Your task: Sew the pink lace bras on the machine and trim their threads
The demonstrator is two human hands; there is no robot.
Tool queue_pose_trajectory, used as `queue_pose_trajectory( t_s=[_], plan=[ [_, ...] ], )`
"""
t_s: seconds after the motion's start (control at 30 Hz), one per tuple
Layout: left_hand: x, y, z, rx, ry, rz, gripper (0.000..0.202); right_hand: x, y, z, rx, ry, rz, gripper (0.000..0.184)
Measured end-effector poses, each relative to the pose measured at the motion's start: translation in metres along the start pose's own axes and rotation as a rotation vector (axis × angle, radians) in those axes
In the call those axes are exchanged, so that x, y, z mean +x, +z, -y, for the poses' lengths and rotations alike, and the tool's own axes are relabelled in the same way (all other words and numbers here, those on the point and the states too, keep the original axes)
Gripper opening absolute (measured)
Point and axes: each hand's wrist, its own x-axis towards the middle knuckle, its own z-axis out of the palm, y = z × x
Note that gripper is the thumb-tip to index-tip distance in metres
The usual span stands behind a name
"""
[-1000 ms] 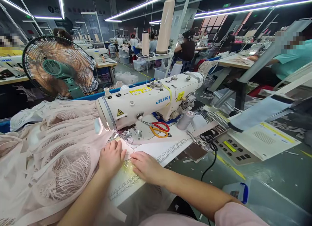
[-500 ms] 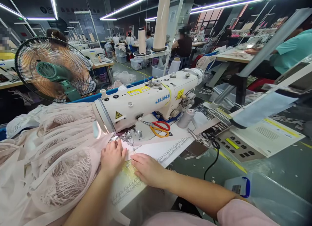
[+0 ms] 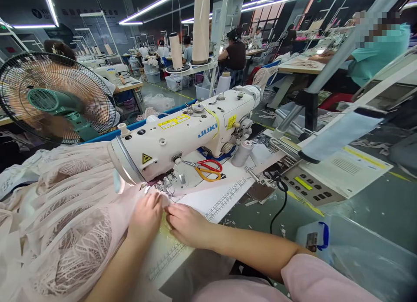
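My left hand [image 3: 145,217] is at the needle end of a white JUKI sewing machine [image 3: 182,134], its bent fingers gripping pale pink fabric [image 3: 165,200]. Close on its right, my right hand [image 3: 186,224] pinches the edge of the same fabric between thumb and fingers. A lace-patterned pink garment [image 3: 83,241] spreads in folds over the left of the table, beside my left forearm. Scissors [image 3: 208,169] with one red and one orange handle lie on the machine bed behind my hands. My fingers cover part of the presser foot area.
Ruler markings [image 3: 228,200] run along the table's front edge. A grey thread cone [image 3: 243,153] stands right of the scissors. A strip feeder [image 3: 273,156] and control box [image 3: 329,176] jut out at right, above a clear bin [image 3: 358,250]. A fan [image 3: 55,97] stands at far left.
The view has turned slightly right, so the scene sits further left. My hands have come closer together, and the fabric between them is bunched up a little more.
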Motion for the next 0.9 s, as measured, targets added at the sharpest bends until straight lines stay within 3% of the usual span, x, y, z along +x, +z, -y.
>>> queue_pose_trajectory(
  t_s=[0.1, 0.33, 0.53, 0.9],
  plan=[
    [-0.014, 0.004, -0.008, -0.018, 0.132, -0.022, 0.033, 0.003, 0.001, 0.001, 0.015, -0.018, 0.002, 0.03],
    [-0.029, 0.009, 0.0, -0.082, 0.214, -0.177, 0.044, 0.0, -0.004, 0.002, 0.042, -0.004, 0.011, 0.03],
    [-0.023, 0.008, 0.016, -0.168, 0.255, -0.152, 0.041, -0.002, -0.001, 0.0, 0.043, -0.01, -0.017, 0.031],
    [-0.014, -0.003, 0.025, -0.176, 0.302, -0.142, 0.035, -0.004, -0.002, -0.001, 0.052, 0.001, -0.016, 0.03]
  ],
)
